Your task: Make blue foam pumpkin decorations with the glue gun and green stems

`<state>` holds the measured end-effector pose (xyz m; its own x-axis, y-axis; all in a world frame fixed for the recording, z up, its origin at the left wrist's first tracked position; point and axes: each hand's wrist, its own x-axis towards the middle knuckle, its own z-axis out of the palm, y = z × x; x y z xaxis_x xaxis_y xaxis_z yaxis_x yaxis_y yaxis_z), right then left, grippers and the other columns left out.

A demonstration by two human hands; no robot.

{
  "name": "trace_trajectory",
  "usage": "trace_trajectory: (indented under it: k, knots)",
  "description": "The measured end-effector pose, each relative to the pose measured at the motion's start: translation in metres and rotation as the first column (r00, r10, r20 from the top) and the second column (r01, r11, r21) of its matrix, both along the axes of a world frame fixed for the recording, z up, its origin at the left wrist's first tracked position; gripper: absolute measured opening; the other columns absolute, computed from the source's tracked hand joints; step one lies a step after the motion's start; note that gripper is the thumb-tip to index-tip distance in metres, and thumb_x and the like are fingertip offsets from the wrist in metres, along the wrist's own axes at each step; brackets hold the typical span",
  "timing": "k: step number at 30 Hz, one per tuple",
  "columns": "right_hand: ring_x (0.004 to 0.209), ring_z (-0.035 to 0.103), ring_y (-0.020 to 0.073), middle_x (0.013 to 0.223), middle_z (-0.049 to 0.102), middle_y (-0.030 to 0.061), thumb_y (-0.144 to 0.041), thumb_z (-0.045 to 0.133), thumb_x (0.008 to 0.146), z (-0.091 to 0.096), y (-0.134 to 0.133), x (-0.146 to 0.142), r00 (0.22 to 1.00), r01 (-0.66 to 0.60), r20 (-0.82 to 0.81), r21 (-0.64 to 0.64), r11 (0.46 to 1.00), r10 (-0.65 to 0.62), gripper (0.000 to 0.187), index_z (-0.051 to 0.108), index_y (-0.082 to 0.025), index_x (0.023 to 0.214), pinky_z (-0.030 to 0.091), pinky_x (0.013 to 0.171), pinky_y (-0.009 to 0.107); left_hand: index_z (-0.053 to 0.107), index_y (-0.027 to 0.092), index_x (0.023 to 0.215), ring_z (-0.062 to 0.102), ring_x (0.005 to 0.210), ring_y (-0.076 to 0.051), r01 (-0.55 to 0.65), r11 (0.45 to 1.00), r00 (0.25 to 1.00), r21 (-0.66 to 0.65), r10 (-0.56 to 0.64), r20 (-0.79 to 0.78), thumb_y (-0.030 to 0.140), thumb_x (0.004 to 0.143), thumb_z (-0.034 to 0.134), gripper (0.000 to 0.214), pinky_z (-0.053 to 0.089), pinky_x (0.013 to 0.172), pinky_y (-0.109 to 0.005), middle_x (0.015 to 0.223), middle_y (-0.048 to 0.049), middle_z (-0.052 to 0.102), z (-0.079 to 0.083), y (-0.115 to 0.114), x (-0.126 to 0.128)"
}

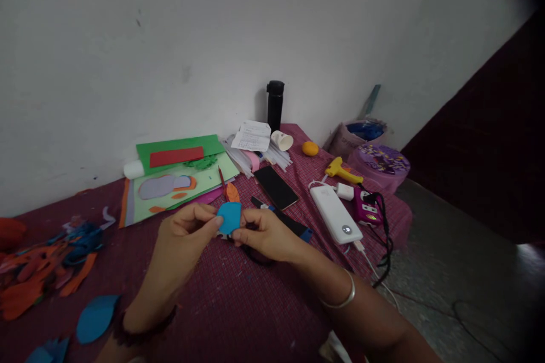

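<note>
A blue petal-shaped cutout (230,217) is held up over the table between my two hands. My left hand (191,229) pinches its left edge between thumb and fingers. On the other side, my right hand (261,232) grips the lower right edge with thumb and fingertips. Just behind the cutout lie an orange leaf-shaped piece (232,193) and a thin dark red stick (222,176). A similar blue petal (97,319) rests at the lower left, with more blue pieces (49,351) near the bottom edge. Something dark lies beneath my right hand, partly hidden.
Coloured sheets (142,204) and orange and blue scraps (46,272) lie left. Behind stand a black bottle (275,105) and a paper cup (281,140). Rightward are a phone (276,187), a white power bank (336,215), a yellow glue gun (343,171) and a purple power strip (367,207) with cables.
</note>
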<state>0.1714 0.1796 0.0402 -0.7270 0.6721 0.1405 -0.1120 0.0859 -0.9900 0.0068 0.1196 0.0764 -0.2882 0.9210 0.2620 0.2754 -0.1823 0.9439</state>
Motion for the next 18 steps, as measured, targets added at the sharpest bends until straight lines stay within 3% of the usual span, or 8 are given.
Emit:
trace_trajectory:
  k: [1, 3, 5, 10, 18]
  knots:
    - [0.068, 0.052, 0.0099, 0.073, 0.058, -0.0018, -0.036, 0.072, 0.077, 0.002, 0.001, 0.002, 0.999, -0.036, -0.003, 0.031, 0.999, 0.036, 0.027, 0.056, -0.015, 0.078, 0.042, 0.065, 0.024, 0.064, 0.018, 0.060, 0.062, 0.062, -0.012, -0.004, 0.999, 0.998, 0.045, 0.007, -0.068, 0.022, 0.070, 0.071, 0.013, 0.051, 0.057, -0.021, 0.069, -0.0003, 0.067, 0.000, -0.002, -0.001]
    - [0.080, 0.056, 0.0125, 0.088, 0.061, 0.0007, -0.034, 0.078, 0.070, 0.007, 0.003, 0.008, 0.996, -0.075, -0.034, 0.080, 0.994, 0.078, 0.040, 0.058, -0.016, 0.098, 0.046, 0.073, 0.027, 0.065, 0.019, 0.063, 0.065, 0.068, -0.013, 0.006, 0.986, 0.972, 0.166, 0.034, -0.234, 0.021, 0.073, 0.070, 0.011, 0.052, 0.062, -0.022, 0.076, -0.0006, 0.069, -0.001, -0.007, -0.004]
    - [0.089, 0.058, 0.0145, 0.099, 0.062, 0.0032, -0.035, 0.080, 0.068, 0.010, 0.004, 0.012, 0.994, -0.012, -0.111, 0.109, 0.994, 0.024, 0.052, 0.056, -0.017, 0.110, 0.048, 0.081, 0.029, 0.065, 0.021, 0.067, 0.066, 0.073, -0.013, 0.060, 0.956, 0.919, 0.287, 0.059, -0.390, 0.016, 0.075, 0.068, 0.010, 0.053, 0.065, -0.022, 0.079, 0.0002, 0.070, -0.003, -0.011, -0.005]
    - [0.084, 0.058, 0.0144, 0.089, 0.064, 0.0029, -0.034, 0.070, 0.079, 0.015, 0.002, 0.015, 0.961, 0.195, -0.236, 0.218, 0.956, -0.142, 0.022, 0.063, -0.017, 0.090, 0.047, 0.082, 0.031, 0.063, 0.022, 0.074, 0.068, 0.072, -0.012, 0.228, 0.893, 0.814, 0.387, 0.043, -0.579, 0.009, 0.077, 0.065, 0.013, 0.053, 0.064, -0.020, 0.080, 0.0015, 0.069, -0.002, -0.015, -0.005]
    - [0.076, 0.058, 0.0136, 0.081, 0.064, 0.0025, -0.034, 0.070, 0.079, 0.016, 0.002, 0.016, 0.955, 0.206, -0.264, 0.254, 0.945, -0.137, 0.018, 0.063, -0.017, 0.080, 0.047, 0.073, 0.028, 0.062, 0.022, 0.076, 0.068, 0.069, -0.012, 0.289, 0.873, 0.764, 0.392, 0.036, -0.645, 0.009, 0.078, 0.063, 0.013, 0.053, 0.060, -0.018, 0.079, 0.0004, 0.069, 0.003, -0.014, -0.003]
